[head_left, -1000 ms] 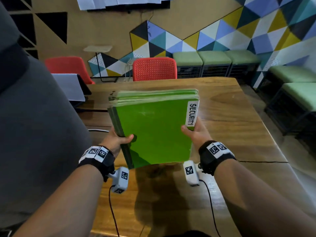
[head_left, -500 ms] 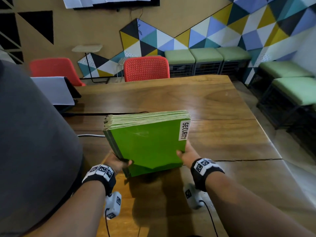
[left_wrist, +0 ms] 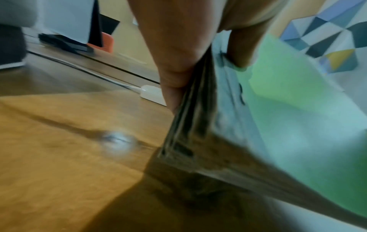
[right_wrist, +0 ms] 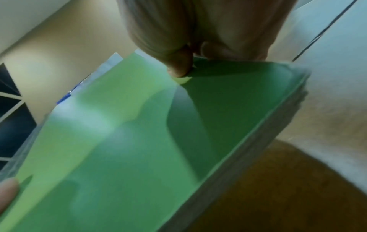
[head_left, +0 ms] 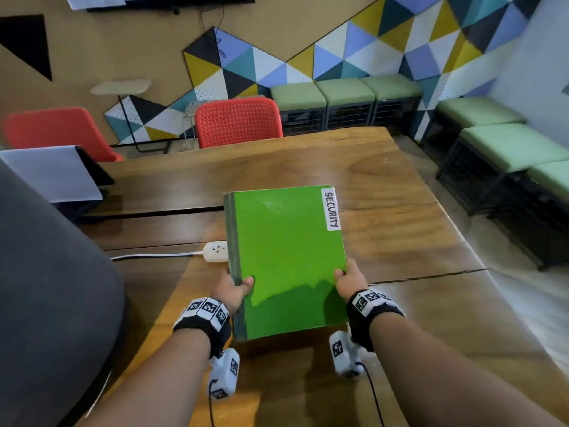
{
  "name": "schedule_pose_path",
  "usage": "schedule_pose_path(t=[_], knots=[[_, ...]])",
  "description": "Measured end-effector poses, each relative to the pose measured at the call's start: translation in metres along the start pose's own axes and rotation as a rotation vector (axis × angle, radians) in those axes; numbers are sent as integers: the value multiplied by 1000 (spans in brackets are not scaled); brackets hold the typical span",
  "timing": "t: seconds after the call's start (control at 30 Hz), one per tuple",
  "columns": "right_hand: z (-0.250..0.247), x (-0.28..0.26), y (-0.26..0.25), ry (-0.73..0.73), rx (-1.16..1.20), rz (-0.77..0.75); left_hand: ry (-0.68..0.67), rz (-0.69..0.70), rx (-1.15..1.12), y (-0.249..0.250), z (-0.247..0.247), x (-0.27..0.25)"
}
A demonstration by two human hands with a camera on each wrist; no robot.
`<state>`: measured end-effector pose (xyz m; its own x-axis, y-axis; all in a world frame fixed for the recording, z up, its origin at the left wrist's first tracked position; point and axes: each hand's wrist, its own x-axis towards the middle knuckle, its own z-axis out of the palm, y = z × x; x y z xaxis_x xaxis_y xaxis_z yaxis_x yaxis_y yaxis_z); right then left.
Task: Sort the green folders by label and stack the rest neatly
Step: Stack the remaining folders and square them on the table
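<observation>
Sorting has not really begun, as far as we can judge: we have the whole stack of green folders [head_left: 288,260] together in both hands, low over the wooden counter [head_left: 400,241] and near its close edge, whether its underside touches the wood we cannot tell. Our left hand [head_left: 232,292] has its grip on the stack's spine side, thumb on the top cover and fingers [left_wrist: 172,87] reaching under the layered edges, which the left wrist view shows blurred but clearly many sheets thick. Our right hand [head_left: 349,280] has its grip on the open side, thumb [right_wrist: 178,66] pressed on the top cover and the other fingers hidden beneath. Only 1 label [head_left: 331,209] can be read, a white strip reading SECURITY along the far right corner of the top folder; labels lower in the stack are hidden. No separate piles lie anywhere on the counter, so nothing is yet grouped. A white power strip [head_left: 215,251] with its cable sits just left of the stack, partly behind it. Left to do, in our judgement: set the stack down, go through it folder by folder, group by label, and square up whatever remains into 1 neat pile.
</observation>
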<state>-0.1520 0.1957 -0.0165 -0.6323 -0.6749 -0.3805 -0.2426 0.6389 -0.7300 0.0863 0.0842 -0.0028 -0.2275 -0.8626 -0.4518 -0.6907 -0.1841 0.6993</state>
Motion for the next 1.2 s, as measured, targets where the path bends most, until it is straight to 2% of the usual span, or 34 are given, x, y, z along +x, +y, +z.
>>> schedule_pose_path(t=[0.13, 0.3, 0.47, 0.6, 0.93, 1.03, 1.2], knots=[[-25, 12, 8, 82, 5, 103, -3, -18, 81, 38, 27, 5], [-73, 43, 16, 117, -15, 179, -77, -36, 131, 85, 62, 21], [-134, 84, 28, 167, -55, 170, -221, -48, 37, 138, 106, 38], [-179, 125, 42, 189, -93, 167, -310, -91, 104, 178, 141, 55], [-229, 199, 79, 179, -98, 165, -207, -103, 271, 232, 219, 87], [-233, 218, 87, 160, -141, 178, -158, -105, 298, 242, 235, 93], [-229, 244, 102, 66, -308, 252, -139, -74, 495, 247, 252, 102]])
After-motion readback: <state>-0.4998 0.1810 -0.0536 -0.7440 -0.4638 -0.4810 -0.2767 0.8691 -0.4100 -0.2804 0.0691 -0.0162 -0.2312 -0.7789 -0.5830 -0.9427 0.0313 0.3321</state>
